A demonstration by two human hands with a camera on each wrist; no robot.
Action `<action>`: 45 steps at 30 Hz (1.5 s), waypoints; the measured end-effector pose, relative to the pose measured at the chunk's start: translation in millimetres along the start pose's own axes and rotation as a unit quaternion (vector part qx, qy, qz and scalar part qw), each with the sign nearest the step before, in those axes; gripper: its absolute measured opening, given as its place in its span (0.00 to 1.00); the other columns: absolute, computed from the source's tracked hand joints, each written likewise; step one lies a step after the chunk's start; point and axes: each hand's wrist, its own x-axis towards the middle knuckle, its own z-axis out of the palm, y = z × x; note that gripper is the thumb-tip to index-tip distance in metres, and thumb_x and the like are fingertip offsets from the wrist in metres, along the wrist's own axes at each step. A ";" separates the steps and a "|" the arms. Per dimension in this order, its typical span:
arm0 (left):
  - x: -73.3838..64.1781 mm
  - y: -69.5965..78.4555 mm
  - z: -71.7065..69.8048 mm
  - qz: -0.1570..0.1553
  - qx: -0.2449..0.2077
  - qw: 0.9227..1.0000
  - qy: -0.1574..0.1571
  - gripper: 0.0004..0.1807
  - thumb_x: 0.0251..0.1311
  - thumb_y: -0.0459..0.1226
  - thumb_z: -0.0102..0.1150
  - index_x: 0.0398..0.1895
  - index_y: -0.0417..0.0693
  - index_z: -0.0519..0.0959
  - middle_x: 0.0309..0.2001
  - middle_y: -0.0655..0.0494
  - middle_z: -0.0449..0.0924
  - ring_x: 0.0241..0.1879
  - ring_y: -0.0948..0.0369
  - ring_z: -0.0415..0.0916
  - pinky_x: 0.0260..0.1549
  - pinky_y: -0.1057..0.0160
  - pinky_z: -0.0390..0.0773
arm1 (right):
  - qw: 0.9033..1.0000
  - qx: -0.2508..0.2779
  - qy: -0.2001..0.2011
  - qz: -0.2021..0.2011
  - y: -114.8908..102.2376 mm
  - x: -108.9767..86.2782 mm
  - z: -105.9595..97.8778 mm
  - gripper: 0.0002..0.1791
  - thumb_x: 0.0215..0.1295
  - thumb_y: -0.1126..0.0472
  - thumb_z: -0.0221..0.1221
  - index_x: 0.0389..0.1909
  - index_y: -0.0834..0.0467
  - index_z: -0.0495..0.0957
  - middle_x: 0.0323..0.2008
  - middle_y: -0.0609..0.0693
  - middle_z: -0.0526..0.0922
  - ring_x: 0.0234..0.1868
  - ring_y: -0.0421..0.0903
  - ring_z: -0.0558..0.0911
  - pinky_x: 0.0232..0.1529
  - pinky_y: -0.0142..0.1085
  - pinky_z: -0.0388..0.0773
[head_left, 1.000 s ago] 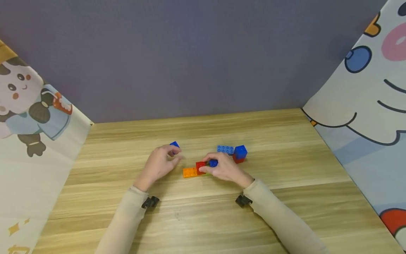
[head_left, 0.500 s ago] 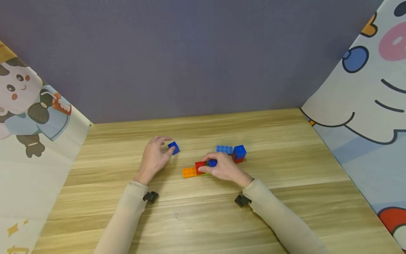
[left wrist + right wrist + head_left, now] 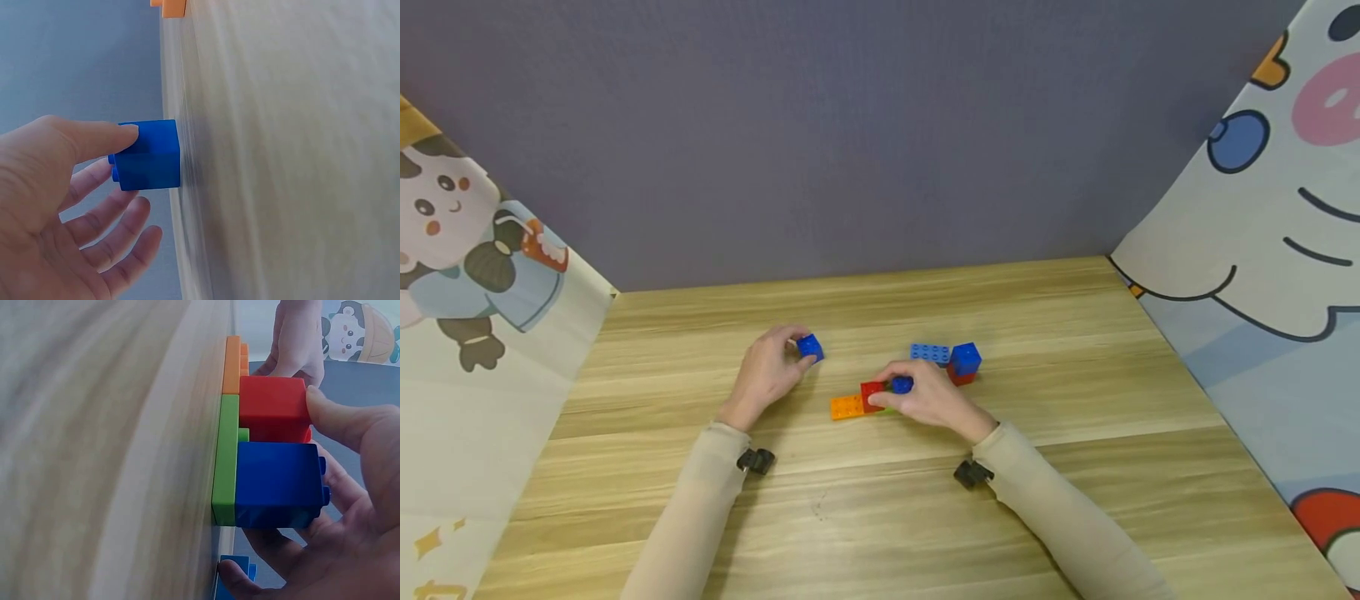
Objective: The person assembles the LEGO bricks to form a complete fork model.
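Observation:
My left hand [image 3: 767, 368] pinches a square blue brick [image 3: 810, 348] standing on the table at the left; in the left wrist view the thumb lies on one face of that blue brick [image 3: 150, 156] and the other fingers are partly behind it. My right hand [image 3: 925, 396] holds a red brick [image 3: 872, 396] between thumb and fingers. The red brick [image 3: 275, 403] bridges an orange plate [image 3: 232, 365] and a green plate [image 3: 225, 462], both flat on the table. Beside it, a second blue brick [image 3: 278, 484] sits on the green plate, with right-hand fingers behind it.
Behind the right hand lies a lighter blue studded brick [image 3: 930, 353]. Right of it stands a stack, a blue brick [image 3: 966, 357] over a red one [image 3: 961, 377]. A grey panel [image 3: 865, 150] rises along the wooden table's [image 3: 880, 517] back edge, with printed panels at both sides.
My left hand has shifted left and back, spread beside the blue brick, then closed its thumb and fingers on it. My right hand has stayed at the red brick.

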 end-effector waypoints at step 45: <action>-39.6 30.1 2.9 0.066 -0.047 0.995 -0.055 0.21 0.64 0.34 0.72 0.61 0.44 0.83 0.55 0.45 0.86 0.51 0.51 0.85 0.53 0.51 0.88 | 0.999 0.031 0.015 0.000 7.8 4.9 -0.3 0.20 0.70 0.46 0.70 0.56 0.52 0.89 0.58 0.52 0.90 0.62 0.55 0.85 0.65 0.54 0.80</action>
